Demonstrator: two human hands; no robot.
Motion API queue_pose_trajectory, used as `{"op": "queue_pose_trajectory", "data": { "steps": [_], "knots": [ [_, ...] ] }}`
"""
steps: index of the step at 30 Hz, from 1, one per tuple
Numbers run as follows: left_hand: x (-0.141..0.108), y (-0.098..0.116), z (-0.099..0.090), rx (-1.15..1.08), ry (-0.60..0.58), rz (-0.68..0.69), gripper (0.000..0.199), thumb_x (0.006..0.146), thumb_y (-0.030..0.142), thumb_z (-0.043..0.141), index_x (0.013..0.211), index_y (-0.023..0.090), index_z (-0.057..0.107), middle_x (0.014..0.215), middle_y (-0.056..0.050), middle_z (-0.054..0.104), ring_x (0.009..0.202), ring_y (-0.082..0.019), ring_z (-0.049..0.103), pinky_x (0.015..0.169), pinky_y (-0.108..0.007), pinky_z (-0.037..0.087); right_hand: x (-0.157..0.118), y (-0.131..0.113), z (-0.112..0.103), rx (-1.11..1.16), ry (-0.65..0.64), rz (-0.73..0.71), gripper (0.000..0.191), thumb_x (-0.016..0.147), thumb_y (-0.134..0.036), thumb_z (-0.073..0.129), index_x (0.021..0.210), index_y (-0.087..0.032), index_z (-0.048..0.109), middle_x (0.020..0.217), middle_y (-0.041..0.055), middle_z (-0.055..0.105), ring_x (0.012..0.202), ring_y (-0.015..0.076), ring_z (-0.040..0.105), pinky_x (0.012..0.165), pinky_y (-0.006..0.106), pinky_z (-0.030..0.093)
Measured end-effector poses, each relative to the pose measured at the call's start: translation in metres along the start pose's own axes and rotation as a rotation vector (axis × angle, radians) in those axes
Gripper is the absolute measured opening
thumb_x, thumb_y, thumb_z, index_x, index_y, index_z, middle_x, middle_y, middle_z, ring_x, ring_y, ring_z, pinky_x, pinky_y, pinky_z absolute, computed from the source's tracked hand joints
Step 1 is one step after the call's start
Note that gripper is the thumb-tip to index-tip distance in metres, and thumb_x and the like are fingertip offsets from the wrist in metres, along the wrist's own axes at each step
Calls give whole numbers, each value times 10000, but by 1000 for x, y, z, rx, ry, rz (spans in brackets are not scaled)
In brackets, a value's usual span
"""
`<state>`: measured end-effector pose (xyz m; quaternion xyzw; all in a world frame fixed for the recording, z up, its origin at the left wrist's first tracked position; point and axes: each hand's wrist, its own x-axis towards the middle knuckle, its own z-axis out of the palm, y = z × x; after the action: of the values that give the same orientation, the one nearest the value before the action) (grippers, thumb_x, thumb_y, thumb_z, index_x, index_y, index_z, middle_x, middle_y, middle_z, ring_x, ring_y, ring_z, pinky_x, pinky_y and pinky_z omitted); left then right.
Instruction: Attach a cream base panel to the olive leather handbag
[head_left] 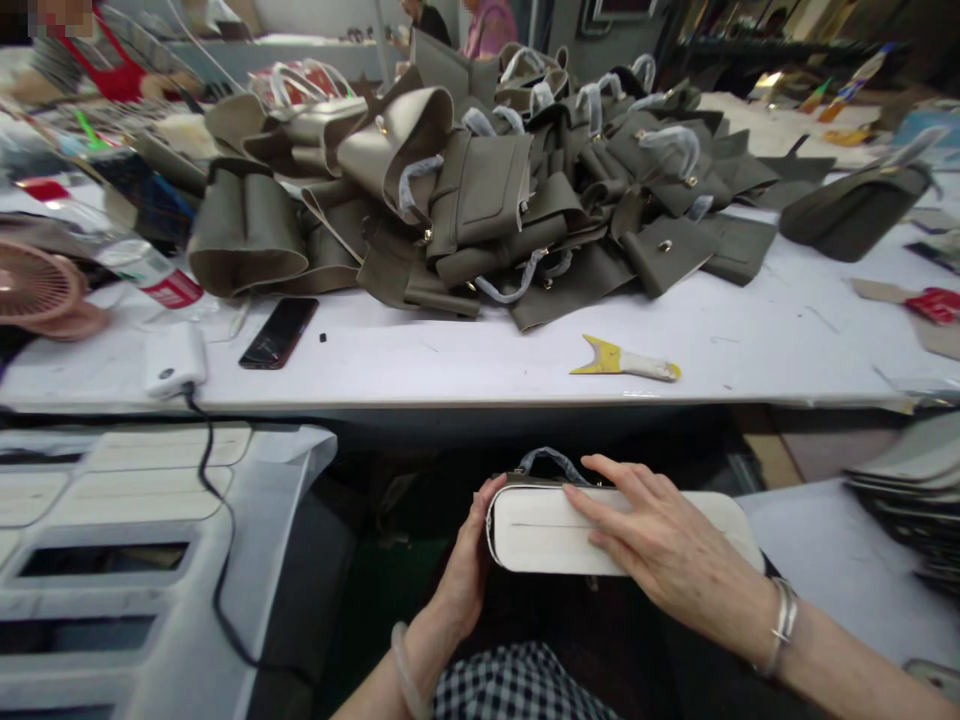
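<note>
A bag (525, 545) lies over the lap with its long, rounded white panel facing up. Along its far edge runs a strip of dark material with a wrapped handle (555, 458). My left hand (463, 570) grips the bag's left end, fingers along the edge. My right hand (660, 530) rests across the top of the white panel, its fingers spread and touching the surface and far edge. The underside of the bag is hidden in shadow.
Dark grey-green bags (480, 190) are heaped on the white table (450, 365). Nearer are a yellow-tipped tool (626, 362), a phone (279, 333), a power bank (174, 360) with cable and a bottle (150, 272). A crate (97, 520) with white panels stands left; stacked pieces (911, 490) lie right.
</note>
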<state>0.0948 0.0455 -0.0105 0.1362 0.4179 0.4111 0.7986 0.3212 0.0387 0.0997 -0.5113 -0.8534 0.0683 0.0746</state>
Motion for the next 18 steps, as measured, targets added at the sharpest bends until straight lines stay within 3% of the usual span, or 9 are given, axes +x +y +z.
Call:
{"op": "queue_pose_trajectory", "data": {
  "steps": [4,8,13,18],
  "knots": [
    [-3,4,3,-14,-54,-31,606,902,654,466,1373,281,549,1414,-73,576,1350,-314,467,1150,-457,302,2,-3,3,-34,32,8,369,951,-196,471,1302,-245,574,1318,125,543,1046,287,538,812,456,508],
    [-4,6,5,-25,-60,-46,605,910,640,466,1382,268,538,1398,-77,591,1340,-314,477,1145,-451,303,1,-9,3,-22,78,50,438,949,-199,487,1387,-197,472,1279,121,574,1003,260,549,815,423,491],
    [-4,4,4,-51,-63,-41,600,920,628,459,1392,264,528,1386,-77,601,1327,-314,492,1143,-456,304,-3,-15,4,-125,44,-14,360,919,-109,464,1237,-208,600,1241,138,574,1015,300,528,835,468,462],
    [-4,5,6,-32,-72,-13,579,933,615,448,1362,242,558,1405,-70,587,1366,-311,445,1158,-451,285,0,-10,3,-100,78,31,310,955,-164,477,1214,-234,631,1252,161,518,1040,302,513,820,455,469]
  ]
}}
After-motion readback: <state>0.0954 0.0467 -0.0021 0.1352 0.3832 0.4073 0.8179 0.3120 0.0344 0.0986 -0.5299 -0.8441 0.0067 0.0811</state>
